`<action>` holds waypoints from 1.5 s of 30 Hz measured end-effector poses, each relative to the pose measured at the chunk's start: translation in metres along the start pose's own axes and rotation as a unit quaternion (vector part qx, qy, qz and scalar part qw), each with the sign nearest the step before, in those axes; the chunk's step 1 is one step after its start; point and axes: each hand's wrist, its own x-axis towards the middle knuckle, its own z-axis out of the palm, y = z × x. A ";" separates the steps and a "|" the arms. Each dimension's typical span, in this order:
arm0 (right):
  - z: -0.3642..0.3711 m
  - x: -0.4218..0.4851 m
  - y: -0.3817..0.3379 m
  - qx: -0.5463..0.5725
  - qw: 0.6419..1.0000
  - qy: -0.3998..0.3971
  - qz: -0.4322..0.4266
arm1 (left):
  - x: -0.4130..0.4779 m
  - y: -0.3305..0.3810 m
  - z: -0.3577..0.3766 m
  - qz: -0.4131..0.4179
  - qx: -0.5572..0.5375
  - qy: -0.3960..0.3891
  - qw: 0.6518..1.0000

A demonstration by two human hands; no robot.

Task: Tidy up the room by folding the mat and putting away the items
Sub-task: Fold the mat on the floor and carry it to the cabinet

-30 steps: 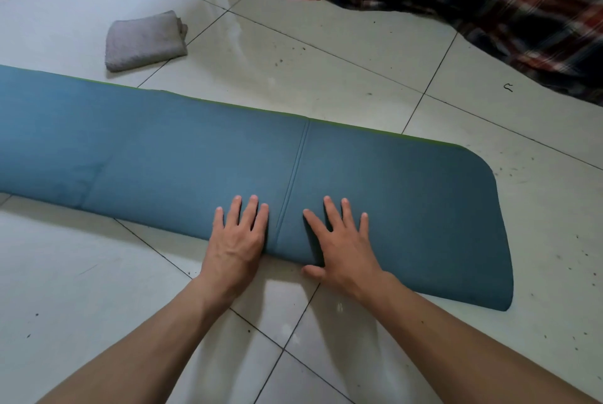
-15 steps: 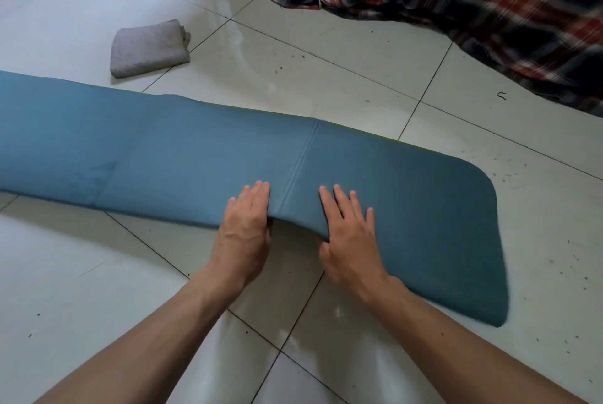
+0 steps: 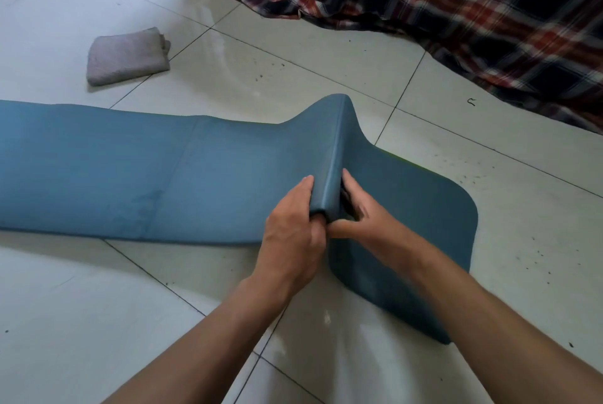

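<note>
A small grey folded cloth point(image 3: 127, 56) is lying on the white tile floor point(image 3: 81, 305) at the far left, apart from the mat. The long blue mat point(image 3: 114, 168) is lying flat on the floor and running off the left edge. Near its right end it is bending up into a tall hump with a crease along the top.

The left arm is reaching in from the bottom. The left hand point(image 3: 292, 230) is gripping the near end of the hump from the left side, with its fingers lying up the mat and its thumb tucking under the edge. The right arm is coming in from the bottom right corner. The right hand point(image 3: 362, 217) is gripping the same hump from the right side, fingers pointing up along it. The two hands are squeezing the hump between them.

Past the hands, the round right end of the mat is resting on the floor. A red, white and dark checked blanket point(image 3: 456, 12) is lying in a heap at the top right.
</note>
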 end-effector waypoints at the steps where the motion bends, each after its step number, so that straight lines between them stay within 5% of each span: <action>1: -0.004 -0.003 -0.011 0.054 0.998 -0.009 0.009 | 0.000 0.000 0.000 0.000 -0.003 -0.006 1.000; 3: -0.001 -0.002 -0.029 0.098 0.993 0.047 0.049 | -0.004 -0.001 -0.001 0.008 -0.003 -0.035 0.999; 6: 0.015 0.021 -0.027 0.009 0.974 0.215 0.076 | -0.009 -0.004 0.003 0.025 -0.005 -0.066 0.998; 9: 0.026 0.032 -0.026 -0.053 0.955 0.269 0.113 | -0.010 -0.019 0.008 0.041 0.007 -0.079 0.996; 12: 0.032 0.031 -0.031 -0.065 0.954 0.274 0.103 | -0.016 -0.036 0.007 0.056 0.030 -0.089 0.994; 21: 0.036 0.013 -0.096 0.159 0.969 0.183 -0.054 | -0.001 -0.054 -0.050 0.060 0.181 0.150 0.970; 27: 0.016 0.001 -0.108 0.218 0.954 0.169 -0.113 | 0.015 -0.048 -0.077 0.118 0.231 0.157 0.953; 35: -0.021 -0.016 -0.105 0.267 0.938 0.178 -0.128 | 0.016 -0.040 -0.055 0.094 0.231 0.133 0.959; 45: -0.050 -0.040 -0.096 0.342 0.915 0.193 -0.092 | 0.024 0.001 -0.071 0.244 0.287 0.205 0.903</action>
